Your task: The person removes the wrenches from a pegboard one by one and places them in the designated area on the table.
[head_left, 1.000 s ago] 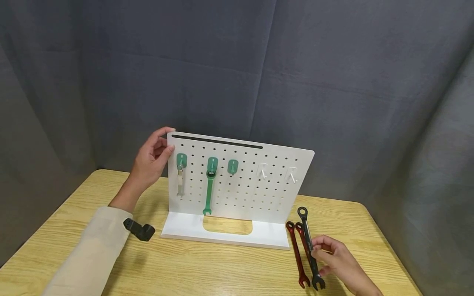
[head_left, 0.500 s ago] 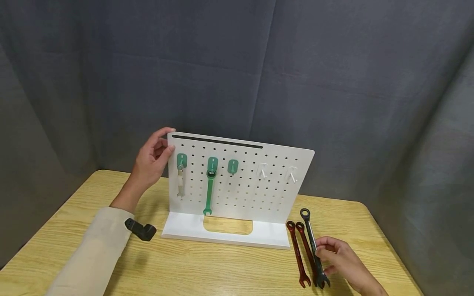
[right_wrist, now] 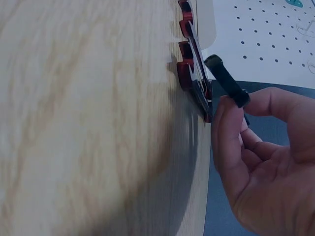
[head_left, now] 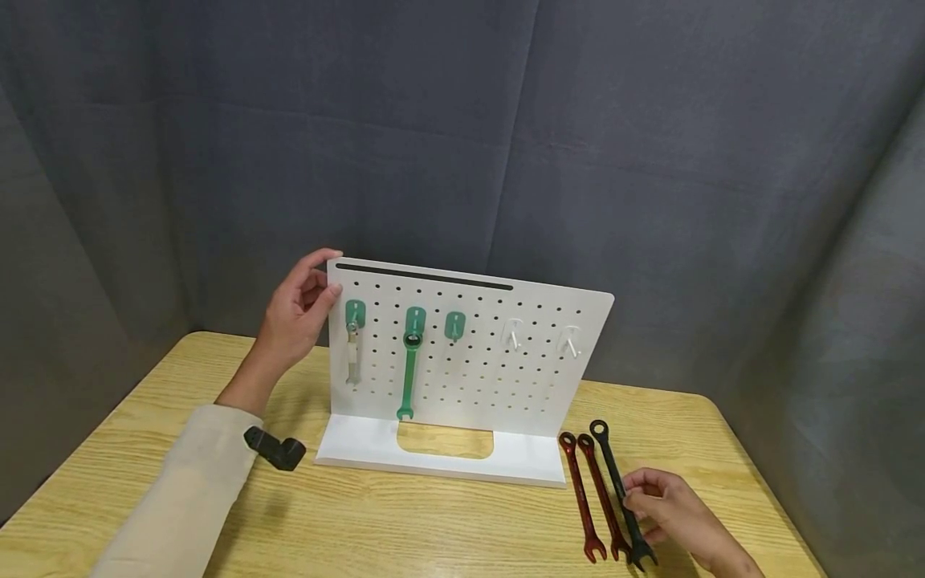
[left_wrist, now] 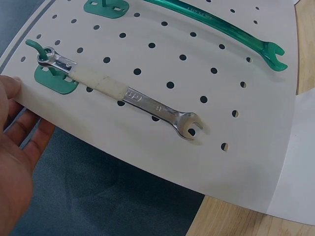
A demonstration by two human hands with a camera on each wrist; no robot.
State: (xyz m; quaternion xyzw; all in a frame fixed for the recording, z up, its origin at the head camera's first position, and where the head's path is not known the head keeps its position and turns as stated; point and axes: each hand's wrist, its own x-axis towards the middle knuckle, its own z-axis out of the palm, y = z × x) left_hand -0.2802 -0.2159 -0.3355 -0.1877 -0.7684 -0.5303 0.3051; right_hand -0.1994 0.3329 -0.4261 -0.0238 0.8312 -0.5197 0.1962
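Observation:
My left hand (head_left: 296, 309) holds the upper left corner of a white pegboard (head_left: 470, 385), thumb in front and fingers over the edge. In the left wrist view a silver wrench (left_wrist: 152, 105) with a taped handle hangs by its ring on a green hook. A green wrench (head_left: 408, 377) hangs on another green hook. At the right my right hand (head_left: 668, 514) pinches a black wrench (head_left: 614, 474) by its shank, ring end pointing away. Left of it lie two red wrenches (head_left: 582, 502), close together. In the right wrist view the black wrench (right_wrist: 227, 81) appears end-on between thumb and fingers.
A bare green hook (head_left: 454, 326) and two clear or white hooks (head_left: 513, 332) stick out of the board's right part. The board's base (head_left: 361, 441) rests on the wooden table (head_left: 433, 522). Grey curtains (head_left: 462, 144) surround the table. A black device (head_left: 275, 448) sits on the left sleeve.
My right hand has shifted the black wrench to the right and towards me, off its overlap with the nearer red wrench. The left hand keeps its place on the board.

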